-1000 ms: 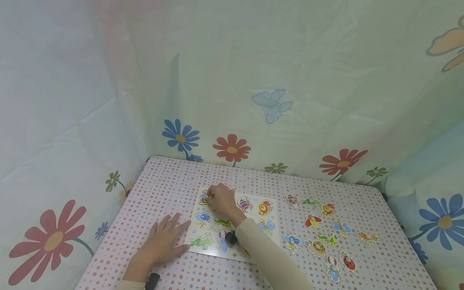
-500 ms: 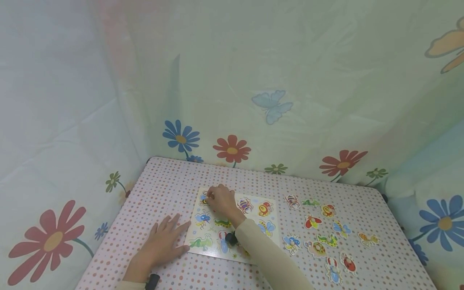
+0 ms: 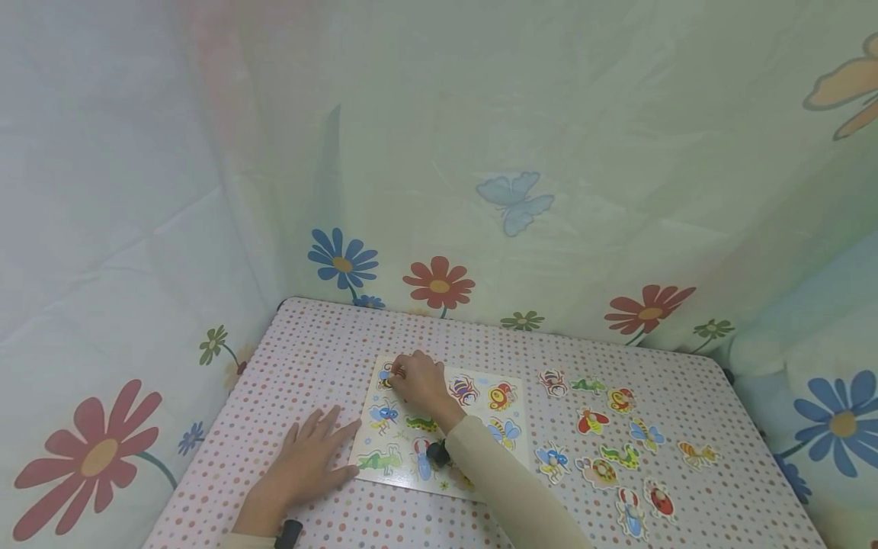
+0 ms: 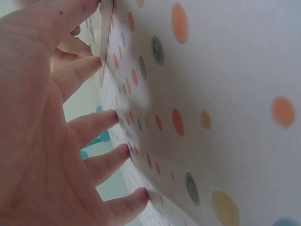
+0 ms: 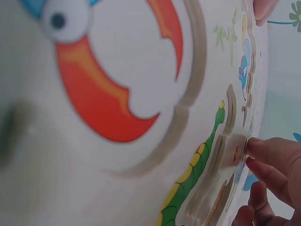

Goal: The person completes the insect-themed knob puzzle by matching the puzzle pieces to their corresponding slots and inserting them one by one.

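A wooden insect puzzle board (image 3: 405,480) lies on the dotted table, its shaped recesses printed with bugs. At its far left corner, my right hand (image 3: 420,381) pinches a bee puzzle piece (image 3: 386,379) with thumb and forefinger. The right wrist view has these fingertips (image 5: 254,147) together at the board's surface; the piece is mostly hidden there. My left hand (image 3: 305,457) rests on the table left of the board, fingers spread, thumb at the board's near left edge. In the left wrist view its fingertips (image 4: 123,150) touch the tablecloth.
Several loose insect pieces lie right of the board, among them a mosquito (image 3: 552,461), a caterpillar (image 3: 620,454), a stag beetle (image 3: 631,512), a ladybug (image 3: 658,497) and a spider (image 3: 552,382). Flower-printed curtains (image 3: 439,152) hang behind and beside the table.
Almost nothing differs: the right hand stays at the bee's corner with only slight finger movement. The left hand and the loose pieces have kept their places.
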The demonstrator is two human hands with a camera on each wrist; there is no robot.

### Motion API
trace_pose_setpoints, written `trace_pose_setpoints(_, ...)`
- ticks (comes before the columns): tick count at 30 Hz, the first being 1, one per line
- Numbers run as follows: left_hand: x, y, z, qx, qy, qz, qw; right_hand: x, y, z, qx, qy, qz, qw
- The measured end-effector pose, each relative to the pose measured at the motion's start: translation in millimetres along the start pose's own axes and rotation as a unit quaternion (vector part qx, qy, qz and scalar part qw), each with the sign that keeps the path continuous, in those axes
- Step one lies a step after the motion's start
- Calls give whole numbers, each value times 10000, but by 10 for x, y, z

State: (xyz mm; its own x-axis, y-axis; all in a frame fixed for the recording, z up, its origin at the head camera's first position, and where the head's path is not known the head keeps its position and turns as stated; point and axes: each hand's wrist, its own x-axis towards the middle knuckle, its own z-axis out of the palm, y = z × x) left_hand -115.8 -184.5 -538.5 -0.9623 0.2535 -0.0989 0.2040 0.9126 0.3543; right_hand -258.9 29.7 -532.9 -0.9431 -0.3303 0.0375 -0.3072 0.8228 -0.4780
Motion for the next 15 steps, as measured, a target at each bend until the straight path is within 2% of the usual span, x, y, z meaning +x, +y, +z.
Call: trace_pose_setpoints(15,-17,28,-21,-29,27,16,10000,-57,129,-111,434,186,119,9988)
